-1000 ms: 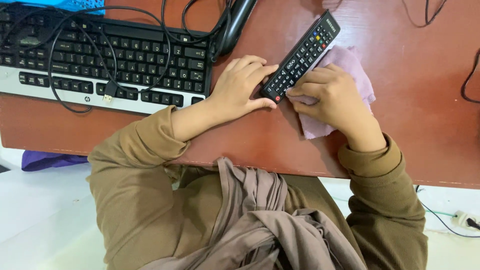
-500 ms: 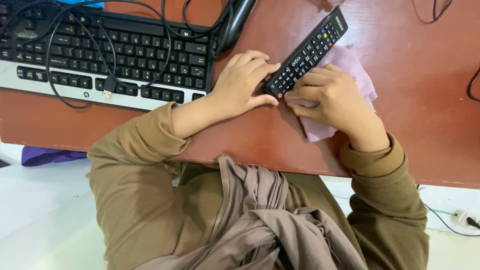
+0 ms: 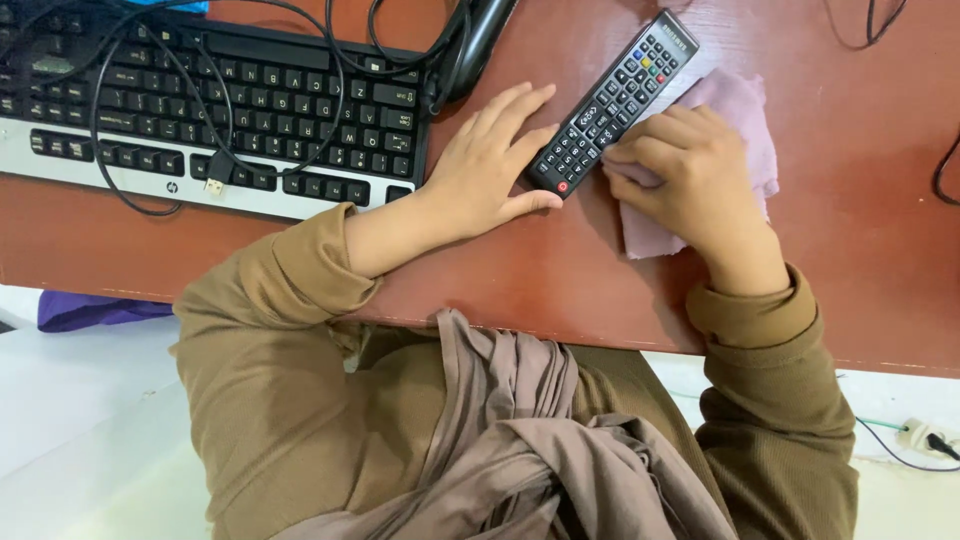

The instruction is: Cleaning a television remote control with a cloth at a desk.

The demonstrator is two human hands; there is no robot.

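Lying at far left on the red-brown desk (image 3: 480,290): 1 black keyboard with a silver front edge (image 3: 215,120), reaching to about the middle. Trailing over its keys: thin black cables (image 3: 100,150), tangled so that no exact count is possible, with 1 small plug end (image 3: 213,186) resting near the silver edge. Peeking out below the desk edge at far left: 1 purple piece of fabric (image 3: 90,310), mostly hidden by the desk.

Leaning at the top, just right of the keyboard: 1 black curved object (image 3: 480,45), only partly in view, kind not possible to tell.

Resting flat on the desk next: 1 left hand (image 3: 490,170), fingers stretched and loose, not grasping, fingertips and thumb touching the lower left side of the remote. Lying diagonally between the 2 hands: 1 black remote control (image 3: 615,100), buttons facing up, lower end near the left thumb, upper end pointing up and to the right.

Pressing down just right of the remote: 1 right hand (image 3: 695,185), fingers curled and clenched on 1 pale pink cloth (image 3: 745,110), knuckles touching the remote's right edge. Spreading on the desk under and beyond that hand: the cloth, partly covered by the hand.

Showing at far right: 1 dark cable loop (image 3: 945,170) on the desk, and lower, beyond the desk edge, 1 white plug (image 3: 920,437) on the pale floor.

No containers in view.
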